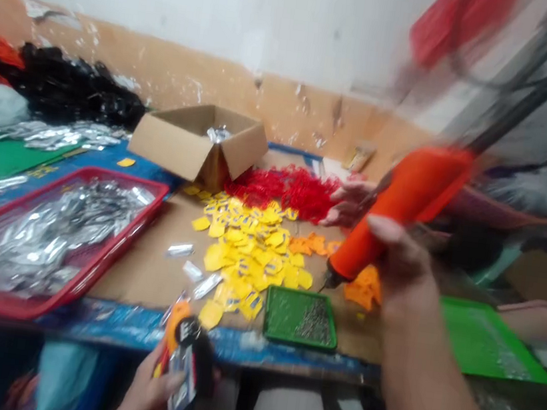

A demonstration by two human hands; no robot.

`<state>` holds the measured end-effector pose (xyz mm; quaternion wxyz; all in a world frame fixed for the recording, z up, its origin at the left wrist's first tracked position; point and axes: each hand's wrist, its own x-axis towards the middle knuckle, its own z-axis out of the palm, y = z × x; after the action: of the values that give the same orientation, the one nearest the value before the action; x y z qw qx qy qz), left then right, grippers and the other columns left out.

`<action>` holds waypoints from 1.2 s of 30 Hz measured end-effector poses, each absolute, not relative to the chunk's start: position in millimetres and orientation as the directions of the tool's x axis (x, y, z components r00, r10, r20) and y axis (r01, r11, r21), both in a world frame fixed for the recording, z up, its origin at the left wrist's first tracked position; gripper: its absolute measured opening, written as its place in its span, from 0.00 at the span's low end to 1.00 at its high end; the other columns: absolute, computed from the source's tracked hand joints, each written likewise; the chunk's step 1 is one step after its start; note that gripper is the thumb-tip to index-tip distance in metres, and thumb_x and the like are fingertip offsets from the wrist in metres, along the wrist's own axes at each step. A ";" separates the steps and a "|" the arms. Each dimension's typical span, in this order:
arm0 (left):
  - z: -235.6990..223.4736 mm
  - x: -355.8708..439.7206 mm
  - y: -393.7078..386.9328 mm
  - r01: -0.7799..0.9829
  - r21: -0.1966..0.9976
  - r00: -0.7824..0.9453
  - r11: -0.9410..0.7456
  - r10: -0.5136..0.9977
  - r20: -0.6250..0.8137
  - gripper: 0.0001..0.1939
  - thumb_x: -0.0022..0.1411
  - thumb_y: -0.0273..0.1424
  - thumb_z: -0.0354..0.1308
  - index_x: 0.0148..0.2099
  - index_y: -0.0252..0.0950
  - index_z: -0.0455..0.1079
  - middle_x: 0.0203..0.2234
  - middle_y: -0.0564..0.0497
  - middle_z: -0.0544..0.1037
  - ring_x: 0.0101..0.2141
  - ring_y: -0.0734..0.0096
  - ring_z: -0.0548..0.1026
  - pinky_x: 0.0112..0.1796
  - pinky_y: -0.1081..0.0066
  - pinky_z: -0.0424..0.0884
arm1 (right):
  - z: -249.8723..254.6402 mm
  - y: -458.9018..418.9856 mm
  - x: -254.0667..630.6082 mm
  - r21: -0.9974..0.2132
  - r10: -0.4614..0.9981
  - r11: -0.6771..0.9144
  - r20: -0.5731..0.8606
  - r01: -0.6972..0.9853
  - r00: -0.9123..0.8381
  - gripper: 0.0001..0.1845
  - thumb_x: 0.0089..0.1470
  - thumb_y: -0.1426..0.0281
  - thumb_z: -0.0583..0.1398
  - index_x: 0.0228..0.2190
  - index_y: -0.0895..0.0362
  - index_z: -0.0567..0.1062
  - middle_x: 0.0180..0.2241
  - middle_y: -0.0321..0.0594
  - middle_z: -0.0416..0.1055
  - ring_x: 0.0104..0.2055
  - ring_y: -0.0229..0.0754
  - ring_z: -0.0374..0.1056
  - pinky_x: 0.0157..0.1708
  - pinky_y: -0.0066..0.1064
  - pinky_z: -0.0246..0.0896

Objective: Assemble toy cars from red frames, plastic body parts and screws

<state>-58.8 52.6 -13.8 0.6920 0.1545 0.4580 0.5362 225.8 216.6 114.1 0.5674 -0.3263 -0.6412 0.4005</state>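
Nearest, the right hand [399, 265] wraps round an orange electric screwdriver [401, 212], its tip just above a green tray [301, 318] on the worktop [143, 275]. The left hand [145, 393] grips an orange-and-black package [185, 361], its label too blurred to read. Beyond, another person's hand [349, 203] touches red loops [285, 190] beside yellow tags [247, 255].

A small packing workshop — red tray [113, 252] of foil packets [47, 236], heaps of yellow tags [247, 249], cardboard carton [195, 144].
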 end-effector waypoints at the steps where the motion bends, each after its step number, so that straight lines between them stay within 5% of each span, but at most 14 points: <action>1: -12.4 -58.9 50.5 -0.613 0.706 0.002 0.355 0.894 -0.447 0.22 0.42 0.34 0.72 0.42 0.36 0.77 0.38 0.41 0.83 0.33 0.48 0.81 0.36 0.55 0.80 | 116.6 209.3 218.1 -0.898 0.887 0.436 0.440 -0.058 -0.140 0.19 0.43 0.59 0.66 0.39 0.53 0.74 0.37 0.40 0.74 0.31 0.43 0.73 0.32 0.39 0.74; 11: -0.6 -55.1 48.4 -0.645 0.641 0.065 0.415 0.866 -0.496 0.23 0.46 0.30 0.70 0.47 0.32 0.75 0.36 0.42 0.81 0.32 0.55 0.80 0.38 0.57 0.80 | 83.5 170.4 188.0 -0.940 0.936 0.338 0.330 -0.050 0.120 0.15 0.49 0.59 0.64 0.37 0.51 0.70 0.30 0.33 0.66 0.21 0.33 0.66 0.22 0.31 0.67; 17: 0.9 -47.7 49.0 -0.622 0.632 0.082 0.463 0.841 -0.535 0.25 0.44 0.30 0.71 0.48 0.32 0.75 0.39 0.40 0.81 0.34 0.52 0.81 0.38 0.57 0.80 | 76.7 160.1 185.9 -0.929 0.889 0.368 0.362 0.031 0.280 0.19 0.42 0.64 0.70 0.36 0.52 0.70 0.26 0.29 0.65 0.20 0.33 0.64 0.24 0.31 0.66; 26: 0.9 -42.1 54.3 -0.598 0.618 0.086 0.510 0.808 -0.583 0.30 0.43 0.30 0.71 0.51 0.34 0.72 0.41 0.40 0.81 0.36 0.47 0.81 0.39 0.54 0.80 | 46.5 161.7 180.3 -0.896 0.867 0.433 0.443 0.097 0.226 0.13 0.52 0.60 0.63 0.36 0.51 0.68 0.25 0.30 0.60 0.22 0.34 0.63 0.27 0.33 0.67; 36: 2.3 -42.1 55.9 -0.636 0.583 0.105 0.506 0.805 -0.584 0.25 0.43 0.29 0.71 0.47 0.32 0.75 0.40 0.40 0.81 0.35 0.47 0.81 0.39 0.53 0.80 | 47.8 161.9 164.4 -0.918 0.910 0.393 0.379 -0.056 0.170 0.17 0.48 0.57 0.66 0.33 0.51 0.67 0.22 0.29 0.59 0.20 0.34 0.61 0.25 0.34 0.67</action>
<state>-42.1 55.9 2.3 0.7375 0.0925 0.4570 0.4886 164.4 161.9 47.8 0.6483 -0.4061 -0.5255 0.3724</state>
